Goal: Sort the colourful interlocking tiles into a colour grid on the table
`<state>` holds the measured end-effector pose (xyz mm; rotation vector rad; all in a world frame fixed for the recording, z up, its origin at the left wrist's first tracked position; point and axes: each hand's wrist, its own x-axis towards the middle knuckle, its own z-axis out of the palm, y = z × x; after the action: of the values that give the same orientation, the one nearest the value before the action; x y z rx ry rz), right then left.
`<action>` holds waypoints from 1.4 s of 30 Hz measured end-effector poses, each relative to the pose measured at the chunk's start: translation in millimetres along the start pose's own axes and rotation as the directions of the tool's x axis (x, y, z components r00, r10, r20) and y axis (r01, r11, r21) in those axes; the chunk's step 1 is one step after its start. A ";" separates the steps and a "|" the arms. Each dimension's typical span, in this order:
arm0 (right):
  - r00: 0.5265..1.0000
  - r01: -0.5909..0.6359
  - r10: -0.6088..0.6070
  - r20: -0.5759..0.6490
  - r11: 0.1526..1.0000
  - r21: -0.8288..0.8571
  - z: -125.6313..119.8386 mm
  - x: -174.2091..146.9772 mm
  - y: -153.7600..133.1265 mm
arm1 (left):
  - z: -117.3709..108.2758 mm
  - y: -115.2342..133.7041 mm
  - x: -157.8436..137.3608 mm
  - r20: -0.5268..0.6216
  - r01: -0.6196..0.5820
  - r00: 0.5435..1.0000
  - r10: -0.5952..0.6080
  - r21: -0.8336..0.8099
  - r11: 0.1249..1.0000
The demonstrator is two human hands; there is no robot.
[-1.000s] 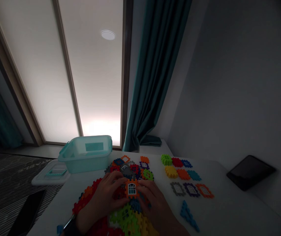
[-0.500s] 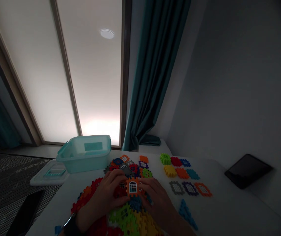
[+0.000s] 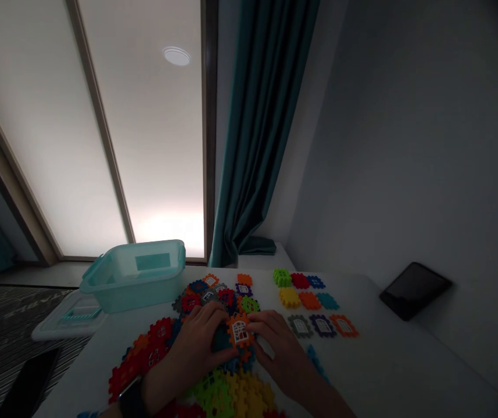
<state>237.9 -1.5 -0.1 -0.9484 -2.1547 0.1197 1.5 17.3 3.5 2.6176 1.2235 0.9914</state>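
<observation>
Above the pile, an orange square interlocking tile with a white window insert [image 3: 239,330] stands between my hands, tilted slightly. My left hand [image 3: 200,337] is closed at its left side, with the thumb near its lower corner and the fingers near its top. My right hand [image 3: 281,348] pinches its right edge with thumb and fingers. Under the hands lie loose tiles: lime green tiles [image 3: 214,392], yellow tiles [image 3: 249,395] and red tiles [image 3: 144,354]. More orange shows just below the held tile; whether it is joined to it I cannot tell.
At the back left stands a teal plastic box [image 3: 138,284], with its lid [image 3: 68,319] beside it. Rows of sorted tiles [image 3: 310,300] lie on the white table [image 3: 383,360] to the right. A blue piece [image 3: 317,363] is near my right forearm. A dark tablet [image 3: 415,290] is at far right.
The view has turned a little to the right. The orange tile has gone from nearly straight to tilted, and both hands have moved slightly right over the pile with it.
</observation>
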 end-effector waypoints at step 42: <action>0.802 -0.597 0.597 -0.006 0.802 -0.008 -139.1 -136.0 185.0 | 118.6 132.8 107.9 0.509 -0.463 0.716 0.477 -0.165 0.871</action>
<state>500.8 12.7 -52.6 -1.6092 -1.7755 0.4153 209.3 26.5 10.8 2.9428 0.4100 0.2336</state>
